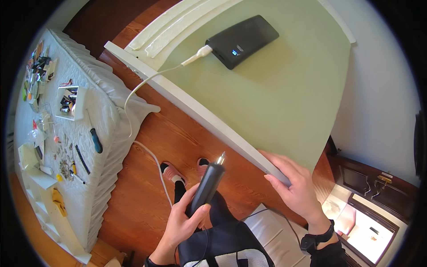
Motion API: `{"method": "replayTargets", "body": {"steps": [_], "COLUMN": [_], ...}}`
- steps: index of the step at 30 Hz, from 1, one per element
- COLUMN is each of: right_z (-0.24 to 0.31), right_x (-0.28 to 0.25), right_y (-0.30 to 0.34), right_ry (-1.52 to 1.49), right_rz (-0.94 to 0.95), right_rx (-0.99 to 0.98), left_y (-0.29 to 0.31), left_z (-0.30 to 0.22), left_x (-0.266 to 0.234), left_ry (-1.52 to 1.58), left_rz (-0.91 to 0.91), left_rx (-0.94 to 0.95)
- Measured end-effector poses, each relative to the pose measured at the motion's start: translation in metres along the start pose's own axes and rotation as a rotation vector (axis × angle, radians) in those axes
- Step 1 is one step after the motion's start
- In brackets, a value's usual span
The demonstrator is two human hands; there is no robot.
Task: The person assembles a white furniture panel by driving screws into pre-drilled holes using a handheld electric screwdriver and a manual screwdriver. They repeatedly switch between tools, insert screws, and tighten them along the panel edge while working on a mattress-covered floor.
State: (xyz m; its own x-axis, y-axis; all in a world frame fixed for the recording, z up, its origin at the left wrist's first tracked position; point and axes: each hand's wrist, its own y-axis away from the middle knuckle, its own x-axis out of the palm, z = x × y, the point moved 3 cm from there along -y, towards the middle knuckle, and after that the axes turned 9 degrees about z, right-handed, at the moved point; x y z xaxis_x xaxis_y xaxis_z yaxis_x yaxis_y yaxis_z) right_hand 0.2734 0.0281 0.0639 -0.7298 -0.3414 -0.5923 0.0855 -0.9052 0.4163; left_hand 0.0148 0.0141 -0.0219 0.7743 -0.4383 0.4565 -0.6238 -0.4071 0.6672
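Note:
My left hand (pixel 189 213) is closed around a thick black cylindrical tool (pixel 207 188) with a shiny pointed metal tip. The tip points up and away from me, apart from the panel. My right hand (pixel 291 184) grips the white edge of a large pale green panel (pixel 284 93), thumb on the rim and fingers over the far side. A black power bank (pixel 244 40) with a lit blue display lies on the panel. A white cable (pixel 153 75) is plugged into it and hangs over the edge; its lower stretch passes behind my left hand, where its end is hidden.
At left, a bed with a white quilted cover (pixel 102 120) holds a white box of small parts (pixel 71 103), a teal-handled screwdriver (pixel 95 140), yellow gloves (pixel 58 202) and scattered screws. My feet stand on the reddish wooden floor (pixel 138 196). A dark cabinet (pixel 373 184) is at right.

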Motion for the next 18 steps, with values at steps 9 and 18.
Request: {"method": "replayTargets", "body": {"steps": [9,18], "right_z": [0.009,0.009], "right_x": [0.003,0.002], "right_y": [-0.02,-0.029], "right_ry": [0.135,0.193], "right_rz": [-0.119,-0.099], "right_rx": [-0.214,-0.266], "left_y": [-0.007,0.006], "left_z": [-0.005,-0.01], "left_x": [0.003,-0.013], "left_ry": [-0.168,-0.136], "left_rz": [-0.158,-0.138], "left_rx": [0.208,0.139]}}
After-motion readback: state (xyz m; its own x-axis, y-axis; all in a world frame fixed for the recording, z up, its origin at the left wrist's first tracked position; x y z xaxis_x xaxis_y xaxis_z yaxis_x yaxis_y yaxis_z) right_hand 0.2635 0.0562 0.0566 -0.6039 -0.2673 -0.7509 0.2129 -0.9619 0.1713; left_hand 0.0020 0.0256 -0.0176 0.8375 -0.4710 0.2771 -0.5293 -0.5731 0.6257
